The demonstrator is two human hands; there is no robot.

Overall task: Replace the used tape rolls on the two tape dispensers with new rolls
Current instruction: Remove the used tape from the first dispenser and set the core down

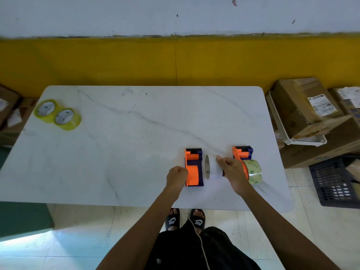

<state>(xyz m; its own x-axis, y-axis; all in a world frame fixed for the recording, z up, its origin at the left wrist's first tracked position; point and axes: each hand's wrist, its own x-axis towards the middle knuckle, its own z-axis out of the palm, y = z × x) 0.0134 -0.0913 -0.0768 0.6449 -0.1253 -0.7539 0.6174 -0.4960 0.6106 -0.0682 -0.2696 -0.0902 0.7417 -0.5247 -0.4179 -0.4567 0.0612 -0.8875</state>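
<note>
The used tape roll [207, 167] stands on edge between the 2 dispensers, pinched by the right hand [231, 172]; the left hand [176, 177], fisted, grips the left dispenser [193, 167]. Released carelessly, it could roll off the table [116, 143].

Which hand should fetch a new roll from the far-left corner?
Left. The left hand is nearer the yellow rolls; the right hand sits at the loaded dispenser.
</note>
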